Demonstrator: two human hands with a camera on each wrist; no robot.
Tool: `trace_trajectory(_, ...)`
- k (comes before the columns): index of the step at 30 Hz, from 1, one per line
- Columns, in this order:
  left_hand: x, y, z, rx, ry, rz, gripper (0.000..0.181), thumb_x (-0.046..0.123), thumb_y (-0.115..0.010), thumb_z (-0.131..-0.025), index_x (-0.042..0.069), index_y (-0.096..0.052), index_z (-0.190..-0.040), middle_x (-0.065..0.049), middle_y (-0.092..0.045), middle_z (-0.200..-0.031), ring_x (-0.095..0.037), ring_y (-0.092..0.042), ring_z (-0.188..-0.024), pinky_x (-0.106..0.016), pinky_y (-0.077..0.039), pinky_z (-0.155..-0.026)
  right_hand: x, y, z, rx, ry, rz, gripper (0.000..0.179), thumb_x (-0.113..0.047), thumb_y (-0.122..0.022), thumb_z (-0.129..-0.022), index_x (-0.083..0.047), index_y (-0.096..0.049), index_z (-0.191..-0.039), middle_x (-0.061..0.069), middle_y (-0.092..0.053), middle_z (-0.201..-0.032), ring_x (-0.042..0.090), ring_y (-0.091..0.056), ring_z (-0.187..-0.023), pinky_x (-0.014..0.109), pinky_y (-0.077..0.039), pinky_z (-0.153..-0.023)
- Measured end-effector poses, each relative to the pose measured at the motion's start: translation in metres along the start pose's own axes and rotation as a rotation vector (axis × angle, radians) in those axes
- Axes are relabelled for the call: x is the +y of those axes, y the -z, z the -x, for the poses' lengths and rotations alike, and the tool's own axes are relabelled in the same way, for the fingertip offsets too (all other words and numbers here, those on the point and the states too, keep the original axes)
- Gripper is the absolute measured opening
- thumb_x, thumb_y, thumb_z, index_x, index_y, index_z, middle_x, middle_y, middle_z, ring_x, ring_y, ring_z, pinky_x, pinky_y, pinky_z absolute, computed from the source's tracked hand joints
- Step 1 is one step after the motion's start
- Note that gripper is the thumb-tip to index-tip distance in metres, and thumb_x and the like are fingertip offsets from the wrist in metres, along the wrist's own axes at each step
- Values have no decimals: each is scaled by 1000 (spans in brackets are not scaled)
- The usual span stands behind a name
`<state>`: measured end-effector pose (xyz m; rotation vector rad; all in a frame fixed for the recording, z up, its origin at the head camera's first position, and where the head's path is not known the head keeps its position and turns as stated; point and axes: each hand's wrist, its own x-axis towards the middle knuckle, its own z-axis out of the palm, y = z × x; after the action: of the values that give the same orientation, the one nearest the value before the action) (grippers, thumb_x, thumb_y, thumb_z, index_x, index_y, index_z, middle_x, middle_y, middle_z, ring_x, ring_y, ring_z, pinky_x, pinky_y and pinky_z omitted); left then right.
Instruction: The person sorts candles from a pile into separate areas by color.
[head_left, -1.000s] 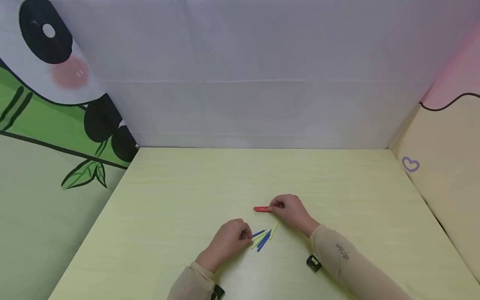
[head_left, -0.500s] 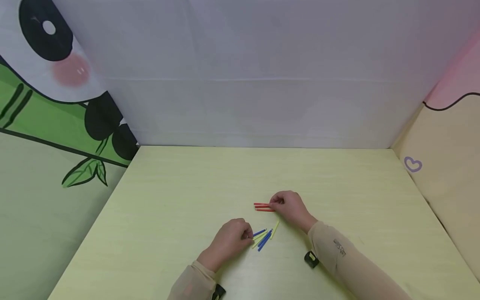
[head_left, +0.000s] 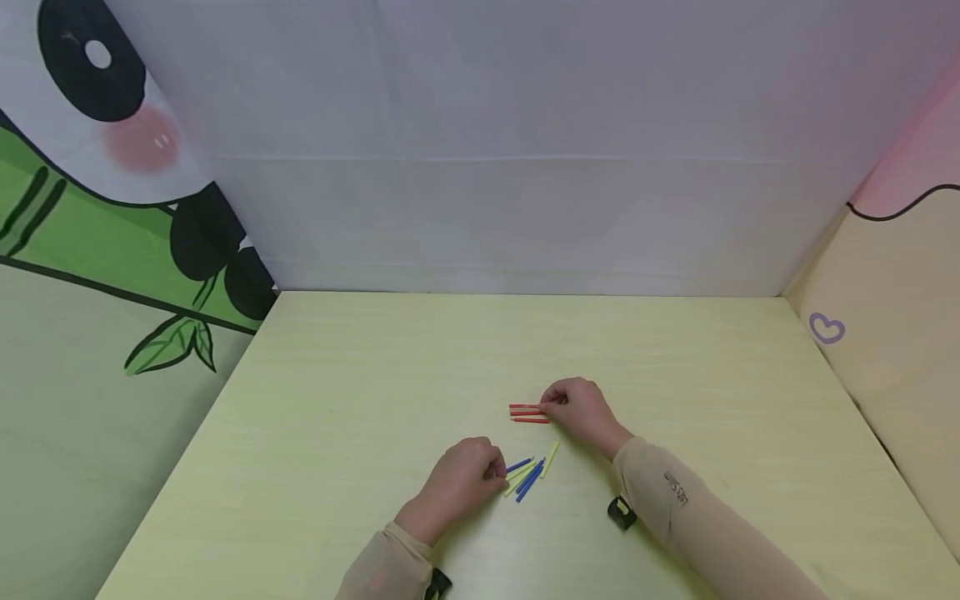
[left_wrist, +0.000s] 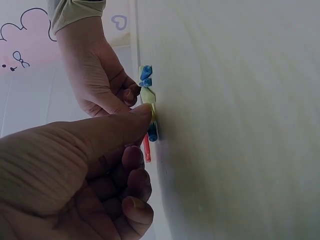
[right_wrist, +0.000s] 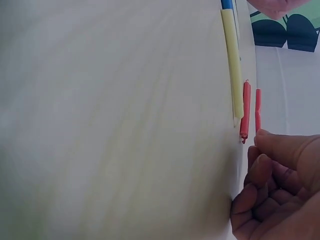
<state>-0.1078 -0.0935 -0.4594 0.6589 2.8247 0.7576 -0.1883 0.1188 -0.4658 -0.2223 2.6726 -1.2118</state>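
Between thumb and forefinger my right hand (head_left: 581, 412) pinches one end of a thin red stick (right_wrist: 258, 107). More red sticks (head_left: 529, 421) lie beside it, roughly parallel and slightly apart. My left hand (head_left: 457, 483) is nearer the front, thumb and forefinger together at the left end of a blue stick (head_left: 519, 465), which they appear to pinch; the fingertips partly hide the contact. Its other fingers (left_wrist: 137, 185) are curled. Beside it several sticks fan out: a yellow stick (head_left: 512, 488), blue sticks (head_left: 529, 482) and another yellow stick (head_left: 551, 459) at the right.
The pale wooden table (head_left: 360, 375) runs back to a grey-white wall (head_left: 480, 208). A painted panel (head_left: 135, 250) borders it on the left, a beige and pink panel (head_left: 892, 333) on the right. Black wrist devices (head_left: 621, 513) sit under both sleeves.
My right hand has shifted slightly away from the body. The red sticks, bunched a second ago, now lie spread apart in a row. My left hand and the blue and yellow sticks have stayed put.
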Motion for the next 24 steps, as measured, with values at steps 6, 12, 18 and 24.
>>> trace_trajectory(6,0,0,0,2,-2,-12,15,12,-80,-78,14,-67,-71,10,-45,-67,-5,-42,-63,-21,-38,-58,-1,1,0,-9,3,11,6,-11,-74,-86,-10,-72,-81,-4,-62,-74,14,-53,-73,30,-45,-71)
trace_trajectory(12,1,0,1,6,-6,-41,16,13,-81,-77,15,-67,-71,10,-47,-67,-5,-43,-64,-21,-39,-59,0,2,0,-13,7,20,5,-10,-74,-86,-10,-72,-81,-3,-62,-74,14,-52,-73,30,-45,-71)
trace_trajectory(18,2,-1,1,-7,7,-55,16,14,-80,-78,15,-66,-70,10,-47,-67,-5,-43,-63,-21,-39,-58,2,1,-1,-16,3,20,5,-10,-74,-86,-11,-72,-81,-4,-63,-75,14,-53,-74,30,-46,-72)
trace_trajectory(24,2,0,0,2,20,-71,15,14,-78,-79,15,-67,-70,10,-46,-66,-5,-42,-62,-22,-39,-57,4,0,-2,-15,4,22,5,-10,-74,-86,-10,-72,-81,-3,-62,-75,14,-52,-73,30,-46,-71)
